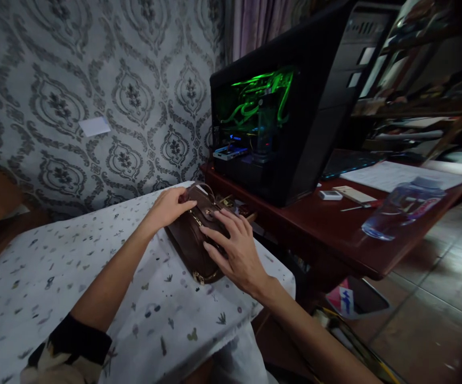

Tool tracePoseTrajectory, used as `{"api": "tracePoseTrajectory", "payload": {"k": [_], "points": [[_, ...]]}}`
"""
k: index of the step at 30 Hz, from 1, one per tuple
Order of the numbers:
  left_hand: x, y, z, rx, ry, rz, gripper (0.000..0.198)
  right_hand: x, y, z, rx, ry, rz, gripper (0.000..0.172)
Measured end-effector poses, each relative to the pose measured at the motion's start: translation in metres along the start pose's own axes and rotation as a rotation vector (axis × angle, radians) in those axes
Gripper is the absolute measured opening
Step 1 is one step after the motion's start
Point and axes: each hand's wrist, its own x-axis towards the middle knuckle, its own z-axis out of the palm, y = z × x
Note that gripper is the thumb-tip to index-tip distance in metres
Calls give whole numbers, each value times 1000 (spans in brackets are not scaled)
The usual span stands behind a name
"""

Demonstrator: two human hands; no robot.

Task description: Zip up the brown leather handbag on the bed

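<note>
A dark brown handbag (191,246) with gold-coloured metal fittings and a thin handle lies on the cloth-covered table. My left hand (169,207) is closed on the bag's far left part, its thumb stretched over the top near the handle; its other fingertips are partly hidden. Across the bag's right side, my right hand (236,248) rests with fingers spread, their tips touching the top by the metal trim. Part of the bag is covered by both hands.
The patterned white tablecloth (135,320) lies under the bag. To the right, a dark red desk (326,229) holds a black computer case (314,128) lit green inside, papers (398,175), a small white box (330,196) and a clear plastic bottle (404,208). A wallpapered wall (135,106) stands behind.
</note>
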Motion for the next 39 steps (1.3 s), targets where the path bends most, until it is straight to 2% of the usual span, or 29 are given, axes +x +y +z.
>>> {"api": "tracePoseTrajectory", "payload": {"k": [6,15,17,20,24,28,35,39], "points": [[-3,-6,5,-66,4,-12,20,-1,0,9,71,10,32,29],[-13,12,4,-107,-76,38,20,-1,-1,9,129,68,2,31],[-9,15,3,-118,-83,44,16,-3,0,7,153,81,19,34],[4,18,5,-140,-66,39,15,-7,3,5,162,130,121,37],[26,22,16,-176,-62,20,24,-12,8,5,141,176,189,33],[41,25,28,-188,-47,5,18,-14,9,5,147,148,198,33],[37,30,33,-163,55,-26,15,-13,9,5,166,154,173,32],[29,40,37,-183,51,-6,12,-14,11,10,175,164,175,32]]}}
